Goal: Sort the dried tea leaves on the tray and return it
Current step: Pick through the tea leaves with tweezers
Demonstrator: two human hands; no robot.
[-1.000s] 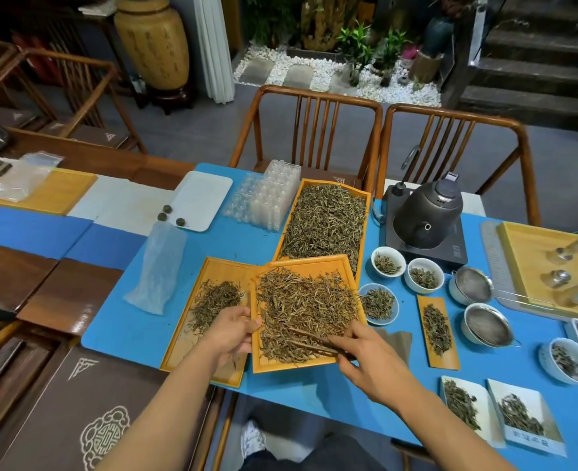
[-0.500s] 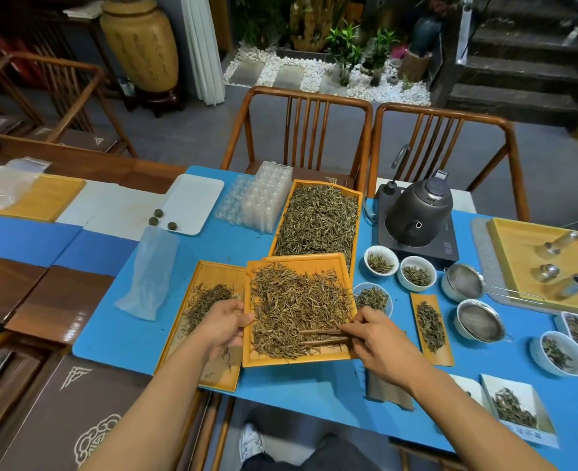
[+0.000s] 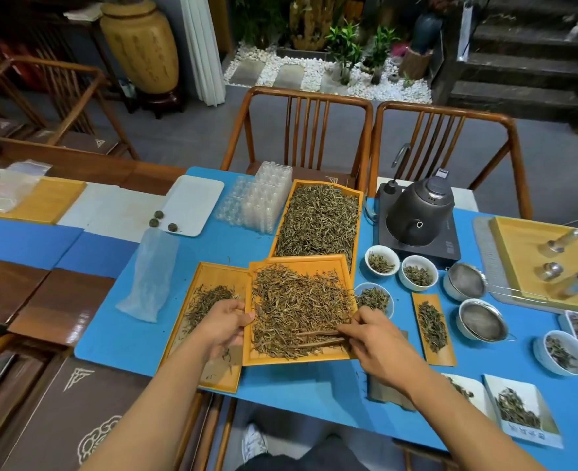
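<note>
At far left, a clear plastic bag (image 3: 151,277) lies flat on the blue mat (image 3: 110,334) that covers the table. Right of it sits a shallow yellow side tray (image 3: 212,277) holding a small scatter of leaves; your left hand (image 3: 221,326) rests over it, its grip closed on the left rim of the sorting tray (image 3: 301,261), thumb on top and fingers curled under the edge. The sorting tray lies near the front edge of the table, overlapping the side tray's right edge, and carries a loose, spread heap of dried tea leaves (image 3: 297,307). Just beyond it, a longer supply tray (image 3: 318,222) is filled with darker leaves. At the sorting tray's near right corner, your right hand (image 3: 379,348) pinches a pair of wooden tongs (image 3: 318,338), whose two arms lie close together, pointing left across the leaves. Further right stand three small white cups (image 3: 382,261) of leaves, a narrow wooden scoop (image 3: 433,331) also bearing leaves, a dark kettle (image 3: 416,212) on its base at the far side, and two metal strainers (image 3: 481,321).
</note>
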